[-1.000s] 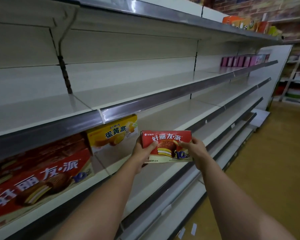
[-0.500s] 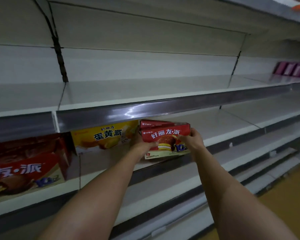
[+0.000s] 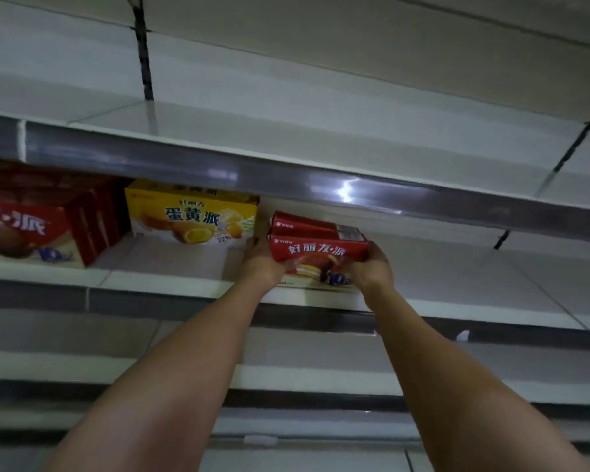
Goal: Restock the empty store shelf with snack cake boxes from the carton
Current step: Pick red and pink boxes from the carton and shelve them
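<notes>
red snack cake box (image 3: 317,248) clamped between both hands at the shelf (image 3: 171,279) front edge, left hand (image 3: 261,264) gripping its left end, right hand (image 3: 372,267) curled on its right end, yellow box (image 3: 189,216) just left

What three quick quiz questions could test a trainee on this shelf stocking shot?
1. True or false: both hands grip the red box.
2. The box right of the yellow box is: A red, B pink, C green?
3. Fill in: the left hand and right hand hold the box at its two ____.

Key: 1 true; 2 A; 3 ends.
</notes>
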`<action>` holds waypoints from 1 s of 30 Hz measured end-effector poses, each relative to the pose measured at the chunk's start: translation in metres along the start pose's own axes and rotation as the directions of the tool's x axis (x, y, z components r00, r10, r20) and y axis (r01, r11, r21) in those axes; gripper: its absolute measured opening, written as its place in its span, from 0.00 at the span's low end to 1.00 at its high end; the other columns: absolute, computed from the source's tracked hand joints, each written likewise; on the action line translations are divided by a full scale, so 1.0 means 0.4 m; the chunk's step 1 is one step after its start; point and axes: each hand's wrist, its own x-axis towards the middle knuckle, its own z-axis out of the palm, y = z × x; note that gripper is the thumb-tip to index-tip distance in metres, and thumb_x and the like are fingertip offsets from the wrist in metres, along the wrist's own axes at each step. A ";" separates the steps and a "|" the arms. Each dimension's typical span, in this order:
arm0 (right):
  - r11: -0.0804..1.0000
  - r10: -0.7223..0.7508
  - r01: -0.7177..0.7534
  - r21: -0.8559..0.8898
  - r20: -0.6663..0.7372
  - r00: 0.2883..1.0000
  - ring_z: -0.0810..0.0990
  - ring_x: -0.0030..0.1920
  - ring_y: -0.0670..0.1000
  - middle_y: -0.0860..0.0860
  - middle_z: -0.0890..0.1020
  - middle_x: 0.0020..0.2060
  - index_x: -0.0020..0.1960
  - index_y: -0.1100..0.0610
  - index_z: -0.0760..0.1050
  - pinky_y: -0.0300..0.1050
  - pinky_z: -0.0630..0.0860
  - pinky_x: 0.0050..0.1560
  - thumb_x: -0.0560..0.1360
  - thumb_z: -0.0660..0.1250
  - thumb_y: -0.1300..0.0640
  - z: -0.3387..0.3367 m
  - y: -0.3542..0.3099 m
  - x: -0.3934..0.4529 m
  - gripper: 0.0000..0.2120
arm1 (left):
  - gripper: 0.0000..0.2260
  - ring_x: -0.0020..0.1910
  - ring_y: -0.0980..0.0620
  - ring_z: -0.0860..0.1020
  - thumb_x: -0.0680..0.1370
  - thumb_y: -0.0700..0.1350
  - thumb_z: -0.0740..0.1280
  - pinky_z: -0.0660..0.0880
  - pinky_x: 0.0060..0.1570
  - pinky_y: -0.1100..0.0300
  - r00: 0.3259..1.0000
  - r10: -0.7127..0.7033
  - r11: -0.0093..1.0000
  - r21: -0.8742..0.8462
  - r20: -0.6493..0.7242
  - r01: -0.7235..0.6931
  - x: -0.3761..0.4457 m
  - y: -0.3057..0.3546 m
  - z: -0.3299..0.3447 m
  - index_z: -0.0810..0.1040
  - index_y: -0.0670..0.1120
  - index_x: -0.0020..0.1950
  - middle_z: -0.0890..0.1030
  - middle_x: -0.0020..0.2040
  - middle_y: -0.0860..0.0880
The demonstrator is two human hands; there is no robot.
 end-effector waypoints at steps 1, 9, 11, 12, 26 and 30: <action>0.999 -0.022 0.022 -0.027 0.003 1.000 0.80 0.54 0.53 0.50 0.82 0.53 0.56 0.48 0.73 0.55 0.75 0.61 0.70 0.75 0.57 -0.003 0.000 0.006 0.18 | 0.41 0.64 0.43 0.72 0.66 0.50 0.79 0.71 0.64 0.46 1.000 0.004 1.000 -0.002 -0.017 -0.004 0.004 0.004 0.003 0.62 0.53 0.74 0.71 0.66 0.45; 0.981 -0.100 0.096 -0.169 -0.013 0.995 0.79 0.56 0.56 0.54 0.81 0.57 0.62 0.55 0.73 0.53 0.74 0.61 0.74 0.71 0.54 -0.004 -0.008 0.077 0.18 | 0.31 0.60 0.44 0.77 0.69 0.46 0.77 0.73 0.61 0.47 0.993 0.074 0.997 -0.011 -0.088 -0.075 0.064 0.028 0.034 0.69 0.49 0.69 0.78 0.63 0.45; 0.978 -0.117 0.111 -0.174 -0.029 0.993 0.78 0.58 0.56 0.55 0.80 0.58 0.63 0.56 0.72 0.50 0.73 0.61 0.75 0.70 0.55 0.010 -0.006 0.097 0.18 | 0.31 0.61 0.43 0.76 0.70 0.46 0.76 0.72 0.61 0.51 0.988 0.102 0.995 0.023 -0.114 -0.100 0.092 0.022 0.036 0.68 0.48 0.71 0.77 0.64 0.45; 0.977 -0.129 0.121 -0.178 -0.037 0.991 0.78 0.59 0.56 0.55 0.80 0.59 0.64 0.56 0.72 0.49 0.72 0.60 0.76 0.69 0.55 0.020 -0.003 0.106 0.18 | 0.31 0.61 0.43 0.76 0.71 0.45 0.75 0.72 0.60 0.53 0.985 0.118 0.993 0.028 -0.127 -0.115 0.103 0.018 0.038 0.68 0.48 0.71 0.77 0.64 0.44; 0.982 -0.190 0.189 -0.019 -0.055 0.980 0.80 0.55 0.58 0.57 0.81 0.56 0.62 0.58 0.74 0.56 0.76 0.59 0.74 0.70 0.60 0.087 -0.003 0.255 0.17 | 0.27 0.60 0.44 0.77 0.70 0.42 0.75 0.72 0.60 0.54 0.953 0.117 0.984 -0.094 -0.279 -0.149 0.245 0.009 0.089 0.70 0.44 0.67 0.79 0.61 0.43; 0.984 -0.175 0.176 0.037 -0.039 0.984 0.78 0.59 0.57 0.56 0.80 0.59 0.65 0.58 0.72 0.55 0.74 0.63 0.73 0.71 0.60 0.109 -0.001 0.287 0.22 | 0.34 0.62 0.44 0.75 0.69 0.39 0.76 0.73 0.62 0.49 0.955 0.034 0.970 -0.221 -0.295 -0.102 0.272 0.028 0.092 0.65 0.44 0.72 0.77 0.63 0.42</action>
